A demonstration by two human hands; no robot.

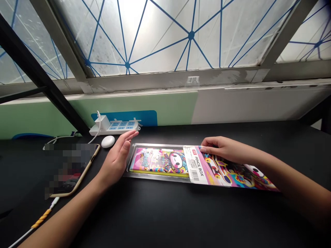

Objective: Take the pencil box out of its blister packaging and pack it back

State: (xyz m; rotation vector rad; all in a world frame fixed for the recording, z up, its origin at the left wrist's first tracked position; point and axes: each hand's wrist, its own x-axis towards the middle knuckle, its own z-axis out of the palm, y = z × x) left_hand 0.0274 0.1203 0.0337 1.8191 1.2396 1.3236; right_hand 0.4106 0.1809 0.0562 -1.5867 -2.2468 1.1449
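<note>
A colourful pencil box (160,161) with a cartoon face lies in a clear plastic tray (157,177) on the black table. Its right part is covered by a printed cardboard sleeve (198,168) marked "PENCIL BOX", which reaches on to the right. My right hand (219,148) pinches the upper edge of the sleeve, with the thumb on its printed face; the forearm hides some of the print. At the tray's left end, my left hand (117,160) is held open, its fingers stretched out and the palm towards the tray. Whether it touches the tray I cannot tell.
To the left lies a phone in a tan-edged case (89,168), partly blurred out, with a white cable (54,203) below it. A white round case (108,141) and a power strip (119,127) with a plugged-in charger sit behind. A window frame (160,81) rises beyond.
</note>
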